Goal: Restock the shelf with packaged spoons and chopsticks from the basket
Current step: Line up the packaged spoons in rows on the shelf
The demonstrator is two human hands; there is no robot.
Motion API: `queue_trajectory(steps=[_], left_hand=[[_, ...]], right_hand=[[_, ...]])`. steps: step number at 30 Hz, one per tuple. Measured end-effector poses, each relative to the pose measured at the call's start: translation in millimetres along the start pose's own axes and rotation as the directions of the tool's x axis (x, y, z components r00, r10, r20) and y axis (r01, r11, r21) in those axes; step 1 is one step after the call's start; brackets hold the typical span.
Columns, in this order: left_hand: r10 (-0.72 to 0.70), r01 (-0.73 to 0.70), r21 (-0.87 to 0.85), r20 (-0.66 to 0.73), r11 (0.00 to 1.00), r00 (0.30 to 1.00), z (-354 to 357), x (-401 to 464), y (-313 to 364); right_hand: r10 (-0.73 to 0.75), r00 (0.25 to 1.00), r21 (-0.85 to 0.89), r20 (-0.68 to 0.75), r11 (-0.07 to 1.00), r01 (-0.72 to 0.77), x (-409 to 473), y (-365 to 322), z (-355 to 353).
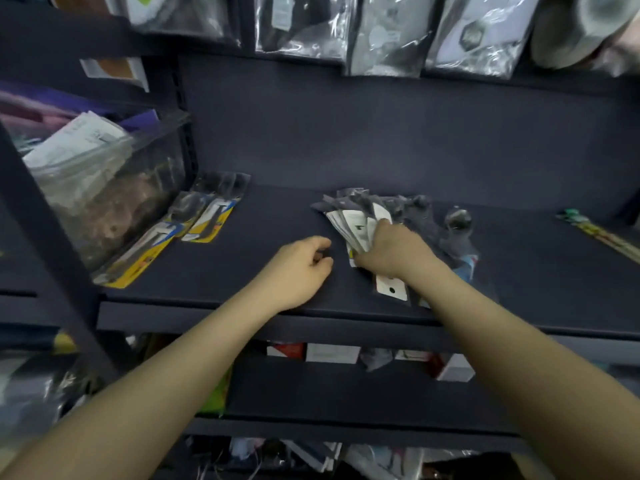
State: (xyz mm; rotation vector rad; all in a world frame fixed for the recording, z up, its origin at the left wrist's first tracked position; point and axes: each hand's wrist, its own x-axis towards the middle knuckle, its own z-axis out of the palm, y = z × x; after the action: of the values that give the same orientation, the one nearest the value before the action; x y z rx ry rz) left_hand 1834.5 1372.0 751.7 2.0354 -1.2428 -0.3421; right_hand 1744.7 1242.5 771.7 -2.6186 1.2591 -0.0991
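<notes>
both hands are over the dark shelf (277,202). the right hand (388,249) presses down on a fanned pile of packs (356,223), fingers curled over the white cards; it looks closed on the pile, though blur hides how tight the grip is. the left hand (301,265) sits just beside it on bare shelf, loosely curled with fingertips pinched, holding nothing i can make out. two spoon packs (204,216) with yellow cards lie well apart at the left, next to a clear bin (104,188). a chopstick pack (602,233) lies at the far right. the basket is not in view.

risks: the pile is loose and slick, and its near end reaches the shelf lip, where one white tab (391,289) already pokes out. a careless push or lift could slide packs off the edge to the shelves below. squaring the pile one-handed may also scatter it sideways.
</notes>
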Motion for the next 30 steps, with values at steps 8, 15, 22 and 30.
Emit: queue_trajectory(steps=[8, 15, 22, 30], left_hand=[[-0.044, 0.051, -0.079, 0.09, 0.996, 0.995, 9.1, 33.4, 22.2], [-0.087, 0.092, -0.073, 0.068, 0.993, 0.994, 22.0, 54.6, 33.6], [-0.092, 0.022, -0.429, -0.141, 0.903, 0.986, 25.5, 71.7, 64.9], [-0.251, 0.077, -0.894, -0.041, 0.442, 0.967, 35.3, 74.2, 79.1]], right_hand=[[-0.074, 0.993, -0.166, -0.095, 0.984, 0.058, 30.9, 11.9, -21.7], [-0.166, 0.979, -0.019, -0.119, 0.986, 0.165, 43.3, 35.8, -49.5], [-0.285, 0.945, 0.666, -0.16, 0.676, 0.317, 32.7, 60.3, -72.1], [-0.488, 0.873, 0.907, -0.011, 0.362, 0.214, 32.0, 64.2, -57.8]])
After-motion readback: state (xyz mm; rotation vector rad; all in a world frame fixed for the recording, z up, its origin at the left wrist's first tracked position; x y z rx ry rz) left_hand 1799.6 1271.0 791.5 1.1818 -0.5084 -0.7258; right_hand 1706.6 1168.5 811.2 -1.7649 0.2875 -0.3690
